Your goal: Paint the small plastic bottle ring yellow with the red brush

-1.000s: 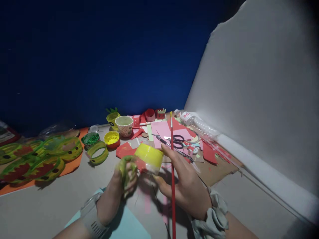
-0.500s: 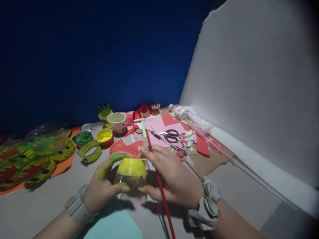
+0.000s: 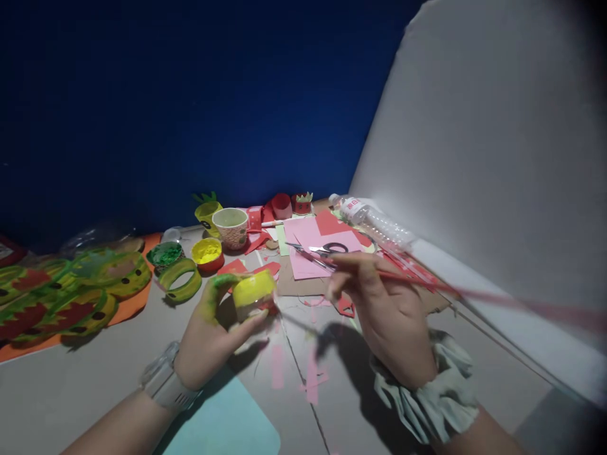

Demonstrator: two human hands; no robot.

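My left hand (image 3: pixel 208 328), smeared with green and yellow paint, is closed around a small clear plastic cup piece (image 3: pixel 255 291). Its upper part is painted yellow and it tilts slightly. To the right, my right hand (image 3: pixel 384 309) is raised and apart from the cup piece, pinching a paintbrush with a red handle (image 3: pixel 403 276). The brush points left and its rear end is blurred. Left of the cup piece lie a pot of yellow paint (image 3: pixel 207 253), a pot of green paint (image 3: pixel 165 254) and a green-yellow ring (image 3: pixel 181 280).
Painted green rings (image 3: pixel 76 309) lie on orange paper (image 3: pixel 134 303) at left. A paper cup (image 3: pixel 230 229), pink paper (image 3: pixel 298 235), scissors (image 3: pixel 336 248) and a plastic bottle (image 3: pixel 374 221) are further back. A light blue sheet (image 3: pixel 227 417) is in front.
My right hand has left the cup piece and moved right, swinging the brush from upright to nearly level. My left hand keeps the cup piece, now tilted. The view has shifted slightly.
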